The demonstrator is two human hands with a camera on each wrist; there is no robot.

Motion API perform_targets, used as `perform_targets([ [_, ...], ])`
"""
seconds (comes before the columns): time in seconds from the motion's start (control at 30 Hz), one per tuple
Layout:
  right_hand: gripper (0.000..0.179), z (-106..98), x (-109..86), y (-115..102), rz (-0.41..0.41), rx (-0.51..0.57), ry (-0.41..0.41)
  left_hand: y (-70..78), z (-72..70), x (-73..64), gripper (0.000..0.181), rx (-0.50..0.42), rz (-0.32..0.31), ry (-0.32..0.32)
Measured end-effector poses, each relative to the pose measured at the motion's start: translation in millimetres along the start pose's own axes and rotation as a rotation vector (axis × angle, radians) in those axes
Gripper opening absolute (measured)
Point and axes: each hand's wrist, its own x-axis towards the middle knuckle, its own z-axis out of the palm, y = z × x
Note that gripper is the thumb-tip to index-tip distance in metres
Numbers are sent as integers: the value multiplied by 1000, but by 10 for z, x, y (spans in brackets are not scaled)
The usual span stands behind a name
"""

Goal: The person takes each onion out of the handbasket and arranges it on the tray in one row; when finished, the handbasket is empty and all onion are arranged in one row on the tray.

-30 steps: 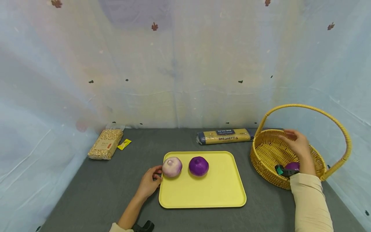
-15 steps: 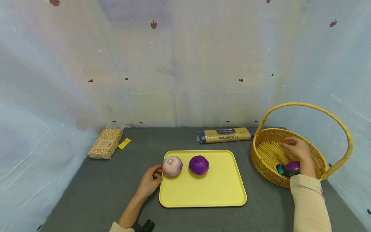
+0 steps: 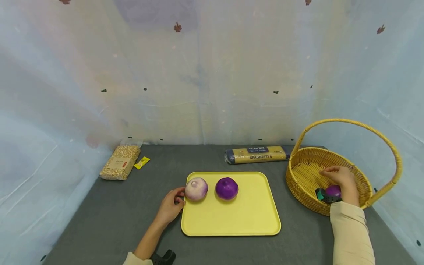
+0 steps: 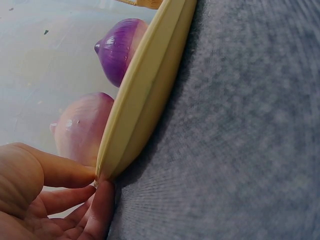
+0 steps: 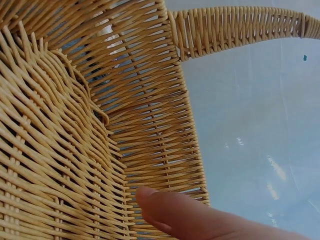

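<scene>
My left hand (image 3: pixel 170 206) pinches the left rim of the yellow tray (image 3: pixel 245 217), thumb on the rim and fingers at its outer side in the left wrist view. Just beside those fingers a pale purple-white onion (image 3: pixel 197 189) sits on the tray, with a dark purple onion (image 3: pixel 226 188) to its right. My right hand (image 3: pixel 344 180) is inside the yellow wicker basket (image 3: pixel 299 189), fingers loosely bent with nothing seen between them. Another purple onion (image 3: pixel 333 190) lies in the basket, partly hidden by the right wrist and its strap. Only part of the hand shows in the right wrist view.
A spaghetti pack (image 3: pixel 258 154) lies at the back, left of the basket. At the back left are a bag of pale grains (image 3: pixel 120 162) and a small yellow packet (image 3: pixel 142 162). The tall basket handle (image 3: pixel 394 147) arches over the right hand.
Inside the basket my right hand has moved slightly down and its fingers have drawn closer together. The left hand stays at the tray's rim.
</scene>
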Motion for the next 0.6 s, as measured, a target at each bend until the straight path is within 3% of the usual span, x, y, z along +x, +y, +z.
perform_targets([
  [0.27,38,3,-17,26,36,32,-75,13,-3,-13,42,-23,0,-1],
  [0.6,46,-12,54,61,120,-22,-292,19,-1,-8,42,-10,-10,-2],
])
